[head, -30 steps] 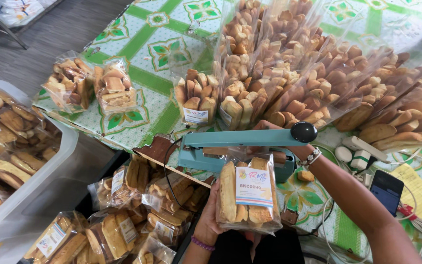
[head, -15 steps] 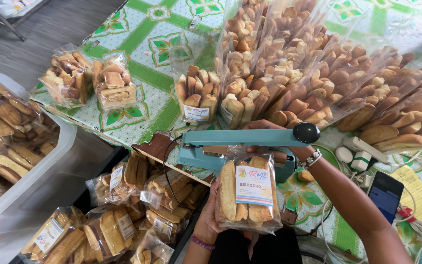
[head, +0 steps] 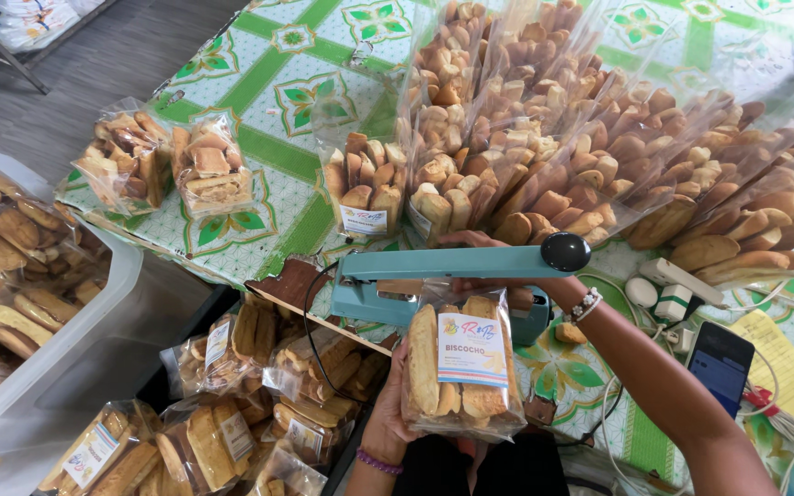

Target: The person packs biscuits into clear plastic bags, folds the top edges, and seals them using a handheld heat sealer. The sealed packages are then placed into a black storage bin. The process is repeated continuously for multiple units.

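Observation:
A clear bag of toasted bread slices with a printed label hangs with its open top inside the jaws of a teal heat sealer. My left hand cups the bag from below and behind. My right hand lies across the sealer's arm, just left of its black knob, mostly hidden behind the arm.
Many open bags of bread slices are stacked on the green patterned tablecloth. Two sealed bags lie at its left. A white bin and sealed bags are below. A phone, yellow paper and plugs are right.
The view shifted slightly. My hands, the bag and the sealer arm hold about the same positions.

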